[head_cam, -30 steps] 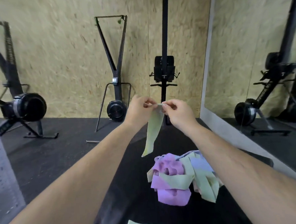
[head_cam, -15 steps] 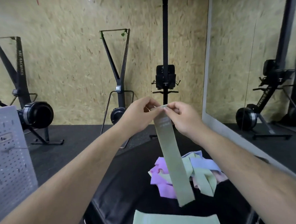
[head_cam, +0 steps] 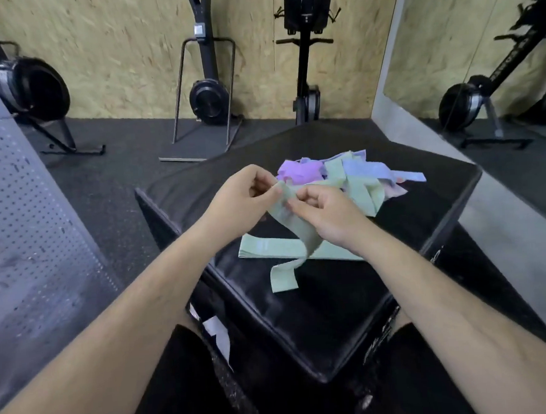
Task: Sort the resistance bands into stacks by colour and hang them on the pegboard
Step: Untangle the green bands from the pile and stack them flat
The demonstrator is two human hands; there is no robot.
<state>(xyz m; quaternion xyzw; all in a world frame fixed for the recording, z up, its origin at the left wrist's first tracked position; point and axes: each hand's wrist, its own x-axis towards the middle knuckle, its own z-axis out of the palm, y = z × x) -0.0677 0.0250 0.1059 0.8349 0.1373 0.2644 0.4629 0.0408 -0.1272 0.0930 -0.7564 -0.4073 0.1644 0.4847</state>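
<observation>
Sinking green band (head_cam: 295,229), tail now on box (head_cam: 320,316).

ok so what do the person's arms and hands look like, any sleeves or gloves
The left hand and right hand are bare: no gloves, no rings showing. Both forearms are bare too, with no sleeve, watch or wristband in view.

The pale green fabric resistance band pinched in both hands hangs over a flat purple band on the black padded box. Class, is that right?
The head view shows the flat band on the black padded box is pale green, not purple. The left hand and right hand do pinch the pale green fabric resistance band above it.
</observation>
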